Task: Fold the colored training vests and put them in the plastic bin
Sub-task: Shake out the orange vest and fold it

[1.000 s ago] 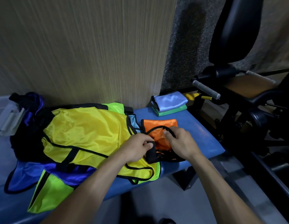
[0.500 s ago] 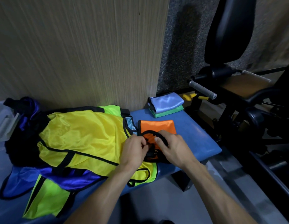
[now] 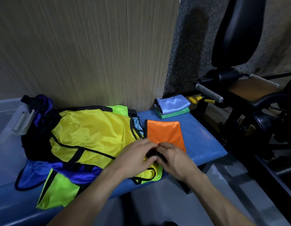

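Near the bench's (image 3: 205,141) front edge, my left hand (image 3: 136,158) and right hand (image 3: 171,158) pinch the orange vest's (image 3: 164,132) black trim, mid-fold; next, I judge, comes doubling it over.

Blue surface (image 3: 200,141): orange vest (image 3: 164,132), part-folded, near edge gripped by left hand (image 3: 138,156) and right hand (image 3: 172,158), side by side. Yellow vest (image 3: 92,134) tops an unfolded heap at left. Folded light-blue vest (image 3: 172,104) on green vest (image 3: 175,113) behind. Plastic bin (image 3: 6,115) far left.
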{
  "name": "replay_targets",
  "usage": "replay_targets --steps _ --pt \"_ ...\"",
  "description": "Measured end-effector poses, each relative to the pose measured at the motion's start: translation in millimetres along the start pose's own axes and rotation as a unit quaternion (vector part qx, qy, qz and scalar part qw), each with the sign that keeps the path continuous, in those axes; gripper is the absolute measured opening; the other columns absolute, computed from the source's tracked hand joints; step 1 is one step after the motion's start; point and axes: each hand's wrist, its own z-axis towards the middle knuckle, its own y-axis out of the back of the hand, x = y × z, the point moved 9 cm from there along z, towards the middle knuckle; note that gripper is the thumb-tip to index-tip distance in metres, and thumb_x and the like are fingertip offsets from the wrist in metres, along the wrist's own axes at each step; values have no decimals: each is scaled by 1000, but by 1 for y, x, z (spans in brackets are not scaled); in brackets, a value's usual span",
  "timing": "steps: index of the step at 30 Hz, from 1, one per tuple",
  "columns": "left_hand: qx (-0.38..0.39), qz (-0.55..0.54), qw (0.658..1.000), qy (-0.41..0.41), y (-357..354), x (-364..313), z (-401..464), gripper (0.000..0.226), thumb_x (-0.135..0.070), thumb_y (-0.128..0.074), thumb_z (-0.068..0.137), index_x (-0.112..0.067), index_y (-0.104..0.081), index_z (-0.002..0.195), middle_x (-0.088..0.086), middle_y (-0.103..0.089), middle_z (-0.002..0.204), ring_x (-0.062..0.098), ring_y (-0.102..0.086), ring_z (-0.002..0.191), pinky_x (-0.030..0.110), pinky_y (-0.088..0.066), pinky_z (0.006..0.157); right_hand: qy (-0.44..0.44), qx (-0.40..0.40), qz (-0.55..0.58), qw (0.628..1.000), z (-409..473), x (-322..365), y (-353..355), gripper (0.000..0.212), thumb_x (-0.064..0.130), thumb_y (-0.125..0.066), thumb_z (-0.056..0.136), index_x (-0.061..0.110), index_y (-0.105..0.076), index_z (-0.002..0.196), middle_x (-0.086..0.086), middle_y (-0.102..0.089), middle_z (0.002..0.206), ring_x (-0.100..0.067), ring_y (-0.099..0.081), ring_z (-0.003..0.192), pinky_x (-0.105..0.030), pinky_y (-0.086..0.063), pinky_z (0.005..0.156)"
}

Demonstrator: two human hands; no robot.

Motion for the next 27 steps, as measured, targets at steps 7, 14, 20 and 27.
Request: replay_targets --steps 7,14,20,27 --pt "58 116 991 -31 -26 4 1 62 -50 -54 99 -27 -38 154 -9 -52 135 13 -52 122 34 -50 97 -13 27 -28 999 -21 -41 11 67 32 -65 82 33 -49 148 9 -52 146 -18 -47 135 -35 -39 110" --pt "54 138 988 -37 -28 2 10 48 -45 -53 101 -28 -47 146 -7 -54 123 17 -56 113 37 -53 89 -6 -26 -9 1000 -35 -55 16 70 24 -57 72 35 -51 141 13 -51 144 -17 -55 127 -42 -55 94" --pt "53 49 997 -13 -22 14 20 38 -42 -47 105 -32 -52 142 -13 -57 117 14 -58 109 34 -50 90 -8 -70 8 997 -30 -60 20 62 18 -65 81 37 -48 138 13 -61 125 -18 -61 110 -41 -55 81" --pt "77 49 996 -19 -19 9 23 55 -47 -41 107 -39 -23 158 -11 -52 138 14 -49 125 32 -42 105 5 -93 69 993 -19 -67 31 25 28 -61 98 36 -58 122 14 -67 108 -15 -65 96 -37 -53 81"
